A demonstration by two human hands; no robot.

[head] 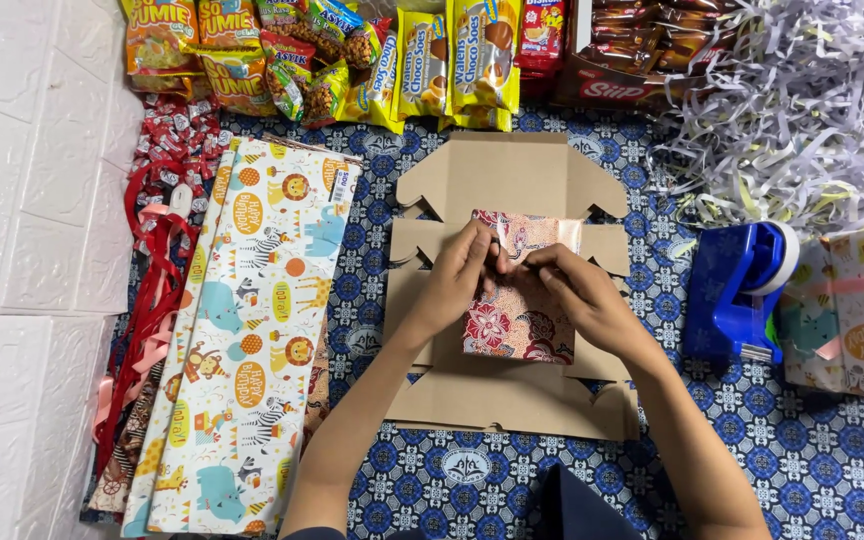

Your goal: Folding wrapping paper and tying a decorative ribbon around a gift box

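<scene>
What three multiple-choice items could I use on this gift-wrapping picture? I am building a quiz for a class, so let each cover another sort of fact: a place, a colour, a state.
1. Where does the floral-wrapped packet lie?
A. on the flat cardboard box blank
B. on the shredded paper
C. on the animal-print paper

2. What colour is the tape dispenser?
A. red
B. blue
C. green

3. How are the hands placed?
A. both off the packet
B. only one on it
C. the left hand and the right hand both on its upper part

Answers:
1. A, since brown cardboard shows on all sides of the packet.
2. B, since its body to the right of the cardboard is plainly blue.
3. C, since the fingers of both meet over the packet's top half.
</scene>
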